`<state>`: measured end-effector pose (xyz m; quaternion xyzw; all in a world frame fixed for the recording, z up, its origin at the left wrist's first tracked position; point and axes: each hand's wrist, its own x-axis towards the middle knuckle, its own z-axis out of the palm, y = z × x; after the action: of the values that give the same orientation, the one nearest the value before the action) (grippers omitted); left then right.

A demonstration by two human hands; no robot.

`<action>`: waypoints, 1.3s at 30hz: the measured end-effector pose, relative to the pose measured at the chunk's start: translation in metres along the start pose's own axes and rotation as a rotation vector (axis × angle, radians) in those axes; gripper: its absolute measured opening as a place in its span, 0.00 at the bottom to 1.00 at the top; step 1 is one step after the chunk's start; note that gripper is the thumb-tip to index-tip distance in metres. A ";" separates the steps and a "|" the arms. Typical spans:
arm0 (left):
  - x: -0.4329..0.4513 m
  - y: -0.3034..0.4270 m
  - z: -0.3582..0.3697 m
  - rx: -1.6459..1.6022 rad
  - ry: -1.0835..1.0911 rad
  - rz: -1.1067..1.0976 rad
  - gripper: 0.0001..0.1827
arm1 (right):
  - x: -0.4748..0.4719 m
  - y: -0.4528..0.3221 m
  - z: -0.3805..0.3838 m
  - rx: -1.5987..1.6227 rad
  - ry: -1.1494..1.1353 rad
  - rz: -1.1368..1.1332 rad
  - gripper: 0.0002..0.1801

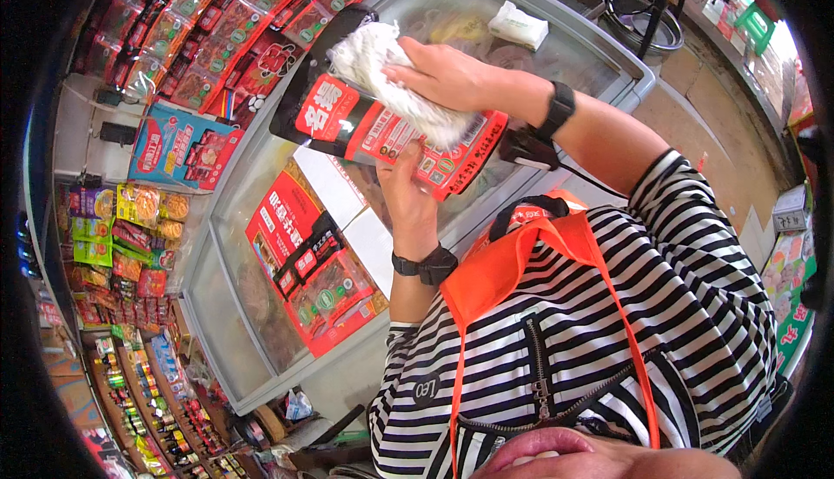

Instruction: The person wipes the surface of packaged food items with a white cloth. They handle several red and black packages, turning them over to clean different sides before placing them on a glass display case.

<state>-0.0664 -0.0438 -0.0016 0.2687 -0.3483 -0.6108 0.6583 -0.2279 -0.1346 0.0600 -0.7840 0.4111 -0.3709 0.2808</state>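
Note:
My left hand (404,176) grips the lower edge of a red and black printed food package (328,113), held tilted above a glass-topped chest freezer (242,322). A crumpled white cloth (371,65) lies against the package's upper face, with my right hand (443,78) closed on it. The cloth's lower end is blurred. Both wrists wear black bands. On the freezer lid, nearer the left forearm, rests a red box or tray (277,222) with a similar black and red package (329,283) on it, beside white sheets (335,186).
A white tissue pack (518,25) sits on the freezer's far part. Rows of red packaged food (215,42) stand at upper left, above a blue and red box (179,147). Hanging snack packs (124,238) and shelves of bottles (163,407) line the left side.

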 end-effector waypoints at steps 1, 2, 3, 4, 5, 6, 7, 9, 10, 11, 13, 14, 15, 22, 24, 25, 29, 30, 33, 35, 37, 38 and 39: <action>0.000 0.002 -0.001 0.003 0.029 0.009 0.21 | -0.013 0.000 0.002 -0.040 0.016 -0.001 0.32; 0.001 0.003 -0.003 -0.006 0.048 0.028 0.21 | -0.027 0.000 0.004 -0.057 0.052 -0.064 0.32; 0.000 0.004 -0.005 -0.019 0.042 0.040 0.21 | -0.040 -0.001 0.006 -0.063 0.102 -0.143 0.32; 0.000 0.008 -0.009 -0.011 0.079 -0.031 0.23 | -0.052 -0.002 0.008 -0.089 0.099 -0.115 0.32; 0.002 0.009 -0.012 -0.033 0.070 -0.019 0.23 | -0.062 -0.003 0.009 -0.109 0.109 -0.106 0.32; 0.005 0.009 -0.014 -0.057 0.058 -0.005 0.24 | -0.071 -0.003 0.011 -0.132 0.121 -0.099 0.32; 0.008 0.008 -0.015 -0.081 0.042 0.006 0.24 | -0.077 -0.003 0.013 -0.126 0.162 -0.119 0.33; 0.011 0.008 -0.016 -0.059 0.037 0.012 0.24 | -0.085 -0.002 0.014 -0.118 0.254 -0.170 0.34; 0.011 0.009 -0.015 -0.045 0.022 0.017 0.24 | -0.088 -0.002 0.014 -0.145 0.264 -0.182 0.35; 0.012 0.010 -0.014 -0.031 0.007 0.021 0.25 | -0.088 -0.002 0.013 -0.179 0.259 -0.188 0.34; 0.013 0.011 -0.011 0.005 -0.041 0.031 0.26 | -0.083 -0.003 0.009 -0.246 0.250 -0.138 0.34; 0.013 0.013 -0.009 0.039 -0.061 0.005 0.26 | -0.078 -0.005 0.005 -0.222 0.258 -0.165 0.33; 0.012 0.014 -0.007 0.062 -0.083 -0.011 0.26 | -0.071 -0.008 0.001 -0.198 0.253 -0.150 0.31; 0.007 0.016 0.001 0.144 -0.036 -0.002 0.25 | -0.008 -0.024 -0.024 -0.080 0.138 -0.135 0.30; 0.005 0.021 0.001 0.216 0.019 0.025 0.25 | -0.011 -0.022 -0.020 -0.046 0.096 -0.122 0.30; 0.006 0.024 0.001 0.169 0.020 0.027 0.24 | -0.016 -0.021 -0.017 -0.020 0.094 -0.148 0.30; 0.011 0.033 0.002 -0.036 0.022 0.063 0.26 | -0.050 -0.013 -0.003 -0.003 0.189 -0.179 0.35; 0.011 0.034 0.002 -0.066 0.024 0.050 0.26 | -0.057 -0.010 -0.001 0.028 0.242 -0.238 0.35; 0.013 0.031 0.004 -0.100 0.027 0.071 0.24 | -0.069 -0.008 0.008 0.240 0.293 -0.124 0.34; 0.018 0.028 0.008 -0.102 0.023 0.085 0.22 | -0.071 -0.010 0.017 0.495 0.359 -0.040 0.33; 0.023 0.023 0.016 -0.107 0.019 0.116 0.25 | -0.065 -0.014 0.030 0.821 0.464 -0.002 0.32; 0.025 0.021 0.022 -0.100 0.016 0.139 0.25 | -0.062 -0.015 0.034 0.924 0.488 -0.004 0.32; 0.025 0.021 0.027 -0.090 0.016 0.158 0.26 | -0.060 -0.016 0.038 1.041 0.514 -0.025 0.32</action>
<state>-0.0746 -0.0649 0.0344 0.2155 -0.3355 -0.5696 0.7187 -0.2131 -0.0705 0.0298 -0.4324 0.2205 -0.7057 0.5161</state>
